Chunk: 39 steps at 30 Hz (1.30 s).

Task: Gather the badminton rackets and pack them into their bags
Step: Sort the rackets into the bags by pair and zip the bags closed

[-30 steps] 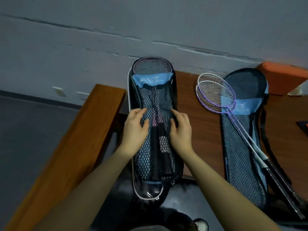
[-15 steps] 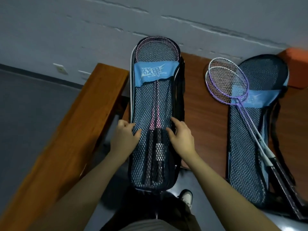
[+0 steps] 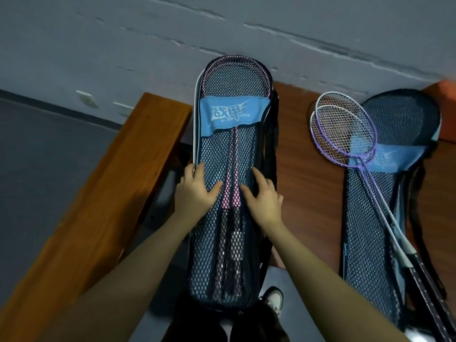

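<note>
Since the earlier frame both hands have slid a little up the near bag (image 3: pixel 229 243), from over the dark grips to the pink shafts. Left hand (image 3: pixel 195 193) lies flat on the mesh at the bag's left edge, fingers spread and loose, clasping nothing; right hand (image 3: pixel 262 198) rests the same way just right of the shafts, fingertips pressing the mesh, not closed on anything. Between them run the pink rackets (image 3: pixel 234 169), already inside, heads up under the blue band (image 3: pixel 232 116) at the bag's far end against the wall (image 3: pixel 222 28). That bag lies across the table's left edge, its lower end hanging past the near edge above a shoe (image 3: pixel 272 298). Bare table (image 3: pixel 306 193) lies open to the right of it. Beyond that strip the second bag (image 3: pixel 370 230) lies flat, and the purple rackets (image 3: pixel 345 129) rest on top of it, not inside, heads overlapping its left edge, grips running down toward the lower right corner. To the left a bench (image 3: pixel 98 206) slants close beside the near bag, with only a narrow dark gap between. An orange block (image 3: pixel 446 95) sits at the far right by the wall.
</note>
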Each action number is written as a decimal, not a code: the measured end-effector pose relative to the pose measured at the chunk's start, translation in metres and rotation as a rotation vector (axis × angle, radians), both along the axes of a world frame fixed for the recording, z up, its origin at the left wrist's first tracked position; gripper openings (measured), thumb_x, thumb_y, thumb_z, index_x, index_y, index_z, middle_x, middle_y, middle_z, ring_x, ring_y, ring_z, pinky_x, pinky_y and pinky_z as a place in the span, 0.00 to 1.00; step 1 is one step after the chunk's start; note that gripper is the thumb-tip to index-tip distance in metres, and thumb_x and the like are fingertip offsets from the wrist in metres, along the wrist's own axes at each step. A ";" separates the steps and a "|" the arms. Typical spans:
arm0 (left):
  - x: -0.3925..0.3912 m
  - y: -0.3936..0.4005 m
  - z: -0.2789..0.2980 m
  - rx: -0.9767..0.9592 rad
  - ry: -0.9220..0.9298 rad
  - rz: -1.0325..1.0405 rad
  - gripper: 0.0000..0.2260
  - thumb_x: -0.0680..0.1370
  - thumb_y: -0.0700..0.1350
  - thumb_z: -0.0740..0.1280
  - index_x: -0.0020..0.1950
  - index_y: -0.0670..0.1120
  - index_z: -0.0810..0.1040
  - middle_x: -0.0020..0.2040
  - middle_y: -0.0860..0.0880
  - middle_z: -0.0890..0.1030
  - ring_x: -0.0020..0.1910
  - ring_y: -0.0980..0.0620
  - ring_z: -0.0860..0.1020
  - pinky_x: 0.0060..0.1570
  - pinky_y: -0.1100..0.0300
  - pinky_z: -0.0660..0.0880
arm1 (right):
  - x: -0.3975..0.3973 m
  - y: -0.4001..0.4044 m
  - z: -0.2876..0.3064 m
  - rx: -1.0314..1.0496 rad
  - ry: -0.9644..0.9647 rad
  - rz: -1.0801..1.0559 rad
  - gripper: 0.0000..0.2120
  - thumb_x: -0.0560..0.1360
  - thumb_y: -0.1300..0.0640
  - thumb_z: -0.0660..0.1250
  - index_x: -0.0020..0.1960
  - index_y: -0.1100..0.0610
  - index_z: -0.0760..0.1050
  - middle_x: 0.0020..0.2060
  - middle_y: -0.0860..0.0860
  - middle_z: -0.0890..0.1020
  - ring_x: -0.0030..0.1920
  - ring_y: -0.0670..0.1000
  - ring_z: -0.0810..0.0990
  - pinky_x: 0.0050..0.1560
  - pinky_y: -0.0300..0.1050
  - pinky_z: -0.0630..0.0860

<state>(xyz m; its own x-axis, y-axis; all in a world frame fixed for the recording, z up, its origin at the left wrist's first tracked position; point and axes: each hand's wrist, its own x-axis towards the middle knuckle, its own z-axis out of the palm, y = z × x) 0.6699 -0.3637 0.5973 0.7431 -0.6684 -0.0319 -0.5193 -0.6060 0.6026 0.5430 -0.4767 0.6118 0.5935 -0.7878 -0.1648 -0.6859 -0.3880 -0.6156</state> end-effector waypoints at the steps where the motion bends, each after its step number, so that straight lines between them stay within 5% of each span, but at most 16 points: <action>1: 0.001 0.000 -0.002 -0.071 0.056 0.013 0.33 0.73 0.60 0.63 0.71 0.42 0.62 0.68 0.41 0.65 0.61 0.41 0.72 0.54 0.46 0.75 | 0.001 0.002 -0.001 0.021 -0.023 -0.022 0.26 0.77 0.45 0.61 0.73 0.47 0.59 0.64 0.53 0.71 0.63 0.54 0.70 0.59 0.49 0.58; 5: 0.013 -0.008 -0.010 -0.233 0.223 0.059 0.33 0.72 0.53 0.70 0.72 0.44 0.60 0.67 0.42 0.64 0.61 0.47 0.72 0.58 0.57 0.73 | 0.002 0.001 -0.010 0.074 -0.099 -0.106 0.28 0.76 0.46 0.63 0.73 0.44 0.58 0.63 0.53 0.71 0.62 0.53 0.70 0.56 0.44 0.53; 12: 0.019 -0.022 -0.006 -0.337 0.154 -0.027 0.25 0.74 0.43 0.68 0.70 0.44 0.67 0.64 0.46 0.70 0.59 0.56 0.69 0.58 0.67 0.65 | -0.001 0.003 -0.021 0.129 -0.292 -0.161 0.23 0.78 0.56 0.63 0.72 0.51 0.63 0.61 0.50 0.74 0.64 0.51 0.70 0.67 0.45 0.62; 18: 0.012 -0.034 -0.007 -0.365 0.069 -0.119 0.22 0.76 0.34 0.63 0.70 0.36 0.64 0.64 0.39 0.70 0.62 0.53 0.68 0.63 0.74 0.60 | -0.019 0.005 -0.009 0.087 -0.367 -0.221 0.20 0.79 0.60 0.61 0.70 0.54 0.66 0.60 0.50 0.74 0.60 0.46 0.70 0.61 0.36 0.63; 21: 0.006 -0.040 -0.002 -0.361 0.083 -0.111 0.22 0.76 0.35 0.64 0.69 0.35 0.66 0.63 0.39 0.71 0.60 0.55 0.67 0.59 0.81 0.57 | -0.034 0.007 -0.010 0.100 -0.342 -0.247 0.21 0.78 0.60 0.61 0.71 0.54 0.65 0.60 0.50 0.73 0.62 0.50 0.70 0.64 0.41 0.64; 28: 0.004 -0.028 -0.002 -0.316 0.042 -0.065 0.19 0.78 0.36 0.60 0.69 0.36 0.66 0.61 0.39 0.71 0.58 0.46 0.72 0.57 0.70 0.63 | -0.030 0.004 -0.007 0.079 -0.285 -0.175 0.21 0.79 0.60 0.60 0.71 0.54 0.64 0.53 0.48 0.71 0.56 0.48 0.70 0.66 0.61 0.63; 31: 0.004 -0.024 0.001 -0.323 0.025 -0.029 0.18 0.78 0.34 0.59 0.68 0.33 0.66 0.60 0.37 0.72 0.57 0.44 0.73 0.56 0.67 0.65 | -0.024 0.004 -0.003 0.036 -0.290 -0.119 0.21 0.79 0.60 0.60 0.71 0.54 0.64 0.53 0.50 0.73 0.54 0.49 0.71 0.66 0.57 0.63; 35: 0.007 -0.018 0.003 -0.297 0.031 -0.015 0.18 0.78 0.35 0.60 0.68 0.34 0.66 0.61 0.38 0.72 0.60 0.44 0.72 0.59 0.65 0.64 | -0.020 0.001 -0.005 -0.002 -0.235 -0.074 0.20 0.80 0.60 0.59 0.71 0.54 0.64 0.56 0.53 0.74 0.56 0.52 0.71 0.54 0.37 0.54; 37: 0.008 -0.017 0.004 -0.259 0.057 -0.010 0.19 0.78 0.37 0.60 0.69 0.35 0.66 0.62 0.39 0.72 0.61 0.44 0.71 0.61 0.65 0.64 | -0.021 -0.001 -0.007 -0.033 -0.192 -0.058 0.20 0.80 0.59 0.58 0.71 0.53 0.64 0.57 0.53 0.74 0.57 0.52 0.71 0.50 0.35 0.53; 39: 0.006 -0.017 0.005 -0.189 -0.001 -0.026 0.20 0.78 0.42 0.60 0.68 0.37 0.67 0.61 0.39 0.73 0.59 0.41 0.71 0.60 0.51 0.71 | -0.023 -0.005 -0.009 -0.048 -0.115 -0.055 0.19 0.80 0.56 0.57 0.71 0.52 0.64 0.60 0.53 0.73 0.59 0.54 0.71 0.50 0.39 0.54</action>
